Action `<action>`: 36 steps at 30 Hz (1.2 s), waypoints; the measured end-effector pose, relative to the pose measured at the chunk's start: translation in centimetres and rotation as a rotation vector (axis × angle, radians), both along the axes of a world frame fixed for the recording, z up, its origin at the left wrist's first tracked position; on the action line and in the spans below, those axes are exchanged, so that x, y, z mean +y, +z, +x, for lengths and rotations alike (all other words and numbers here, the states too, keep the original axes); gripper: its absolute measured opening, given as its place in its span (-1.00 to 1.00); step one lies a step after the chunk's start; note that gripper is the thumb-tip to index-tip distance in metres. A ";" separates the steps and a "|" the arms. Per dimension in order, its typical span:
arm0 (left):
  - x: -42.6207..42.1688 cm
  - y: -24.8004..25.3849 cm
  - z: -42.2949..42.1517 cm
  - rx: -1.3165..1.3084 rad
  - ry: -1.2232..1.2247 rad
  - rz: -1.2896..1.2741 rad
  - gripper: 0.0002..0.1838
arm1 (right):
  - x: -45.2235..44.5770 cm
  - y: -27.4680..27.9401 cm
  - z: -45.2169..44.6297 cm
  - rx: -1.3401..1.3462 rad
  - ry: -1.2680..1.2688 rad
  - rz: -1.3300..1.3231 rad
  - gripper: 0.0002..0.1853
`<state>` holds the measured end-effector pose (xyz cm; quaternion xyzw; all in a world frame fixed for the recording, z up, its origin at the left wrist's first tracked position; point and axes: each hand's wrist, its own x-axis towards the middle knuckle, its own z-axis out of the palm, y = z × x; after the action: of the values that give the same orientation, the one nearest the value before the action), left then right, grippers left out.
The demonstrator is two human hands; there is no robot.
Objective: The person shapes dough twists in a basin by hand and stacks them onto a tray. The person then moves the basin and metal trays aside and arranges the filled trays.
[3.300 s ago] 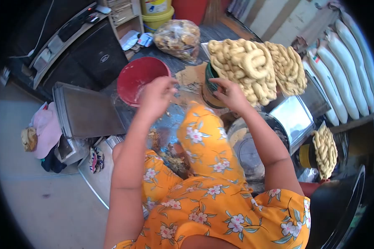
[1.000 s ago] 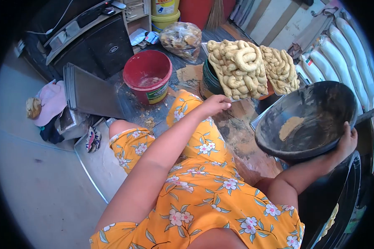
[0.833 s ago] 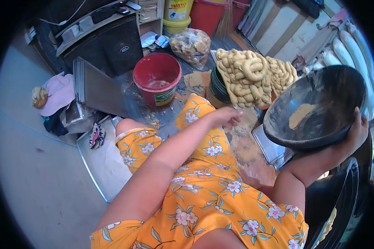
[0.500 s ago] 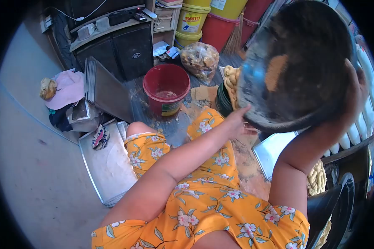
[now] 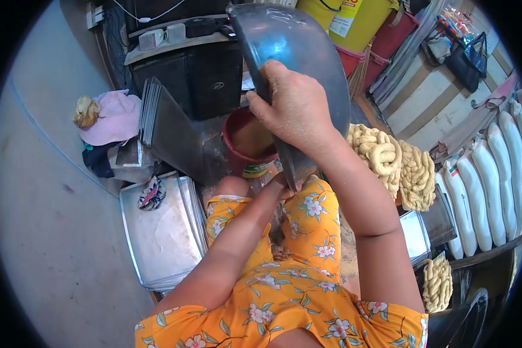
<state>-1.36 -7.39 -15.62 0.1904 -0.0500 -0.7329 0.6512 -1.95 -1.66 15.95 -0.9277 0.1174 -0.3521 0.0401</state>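
Observation:
A large dark metal basin (image 5: 310, 52) is tipped steeply on its side, its opening facing left over the red bucket (image 5: 232, 153). My right hand (image 5: 298, 107) is closed on the upper rim, with pale powder on its skin. Lower down, my left hand (image 5: 281, 188) grips the bottom edge, its fingers partly behind the basin. Inside the bucket a brownish blur shows; I cannot make out whether it is falling crumbs or settled ones. The basin's inside is turned away from view.
Stacked metal trays (image 5: 162, 232) lie at the left, with a cloth on top. Dark trays (image 5: 174, 127) lean near the black speaker (image 5: 214, 81). Twisted dough pieces (image 5: 383, 156) and white sacks (image 5: 475, 191) are at the right. Yellow tubs (image 5: 359, 23) stand behind.
The basin has moved left from the right side to above the red bucket and been tipped onto its side. Both hands stayed on it, and a brownish blur now shows in the bucket.

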 end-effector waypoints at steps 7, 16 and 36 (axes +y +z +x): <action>-1.5 0.6 0.9 -0.043 0.055 -0.017 -0.69 | 1.3 -0.3 0.5 0.041 0.011 -0.046 -0.72; 2.3 -0.8 0.7 -0.166 0.219 -0.129 -0.65 | -2.7 1.2 -5.2 -0.301 -0.116 0.108 -0.67; 13.5 0.4 16.2 -0.701 1.153 0.290 -0.10 | -18.0 -32.1 -8.9 -0.515 -0.319 1.547 -0.33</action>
<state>14.82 6.16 -15.20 0.4974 -0.0497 -0.1642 0.8504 -10.88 -19.66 -16.17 -0.5007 0.4436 -0.3748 0.6419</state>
